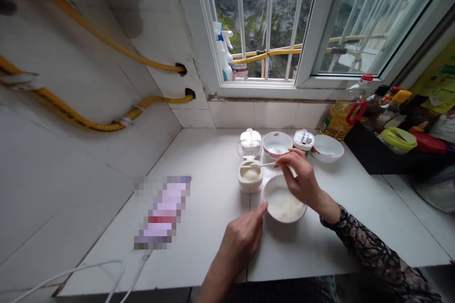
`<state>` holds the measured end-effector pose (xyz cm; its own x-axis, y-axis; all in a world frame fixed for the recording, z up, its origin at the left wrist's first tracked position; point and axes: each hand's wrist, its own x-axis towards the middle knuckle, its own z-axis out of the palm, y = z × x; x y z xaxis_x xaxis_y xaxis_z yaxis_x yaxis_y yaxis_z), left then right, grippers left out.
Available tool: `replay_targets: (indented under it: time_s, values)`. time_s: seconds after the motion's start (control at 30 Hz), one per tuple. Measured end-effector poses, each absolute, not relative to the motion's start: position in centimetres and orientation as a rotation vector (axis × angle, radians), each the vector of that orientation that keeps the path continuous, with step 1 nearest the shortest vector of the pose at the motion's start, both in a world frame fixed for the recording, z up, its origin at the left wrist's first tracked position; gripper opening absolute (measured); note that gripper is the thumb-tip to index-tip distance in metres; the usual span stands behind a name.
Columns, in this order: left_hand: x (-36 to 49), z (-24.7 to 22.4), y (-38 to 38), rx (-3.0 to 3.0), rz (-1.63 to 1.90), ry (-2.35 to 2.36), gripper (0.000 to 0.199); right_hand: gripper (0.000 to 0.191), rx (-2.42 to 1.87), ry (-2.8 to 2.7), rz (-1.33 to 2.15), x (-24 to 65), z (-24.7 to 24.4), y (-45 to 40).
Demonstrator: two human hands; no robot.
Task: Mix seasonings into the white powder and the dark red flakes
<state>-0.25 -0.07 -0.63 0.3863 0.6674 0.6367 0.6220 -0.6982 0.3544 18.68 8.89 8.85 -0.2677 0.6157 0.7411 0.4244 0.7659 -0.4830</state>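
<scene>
Below the window, a white counter spreads widest. On it stands a bowl with something pale inside. Against its left rim rests a fingertip of the left hand; whether that hand grips it I cannot tell. Over its far right part, the right hand makes a narrow pinch. Left of that pinch, just beside the bowl, sits an open jar of pale powder. Smallest, the spoon is what the pinch holds: its long axis runs crosswise, from the right fingertips leftward to the jar's mouth, with the right hand nearer than the left.
</scene>
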Motion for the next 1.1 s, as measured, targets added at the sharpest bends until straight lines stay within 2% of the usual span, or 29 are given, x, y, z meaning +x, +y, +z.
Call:
replay_targets:
  time_s: [0.07, 0.17, 0.33, 0.47, 0.73, 0.93, 1.1]
  values:
    - [-0.2, -0.7, -0.1, 2.571, 1.211, 1.201, 0.044, 0.018, -0.672, -2.049, 0.036, 18.4, 8.7, 8.7]
    - [-0.2, -0.7, 0.0, 2.575, 1.209, 1.204, 0.045, 0.019, -0.655, -2.055, -0.002, 18.6, 8.7, 8.6]
    - [-0.2, -0.6, 0.0, 2.584, 1.23, 1.2, 0.049, 0.01, -0.946, -1.802, 0.359, 20.1, 8.9, 8.8]
    - [-0.2, -0.5, 0.0, 2.592, 1.245, 1.182, 0.048, 0.01, -1.08, -1.761, 0.571, 22.2, 8.7, 9.2]
    - [-0.2, -0.5, -0.1, 2.587, 1.226, 1.199, 0.046, 0.015, -0.997, -2.269, 0.205, 23.8, 7.5, 9.6]
    - [-0.3, -0.3, -0.1, 2.578, 1.216, 1.19, 0.048, 0.018, -0.888, -2.344, 0.489, 22.6, 6.9, 9.0]
    - [-0.3, -0.2, -0.2, 2.553, 1.202, 1.188, 0.05, 0.019, -0.967, -2.229, 0.692, 22.2, 6.6, 8.7]
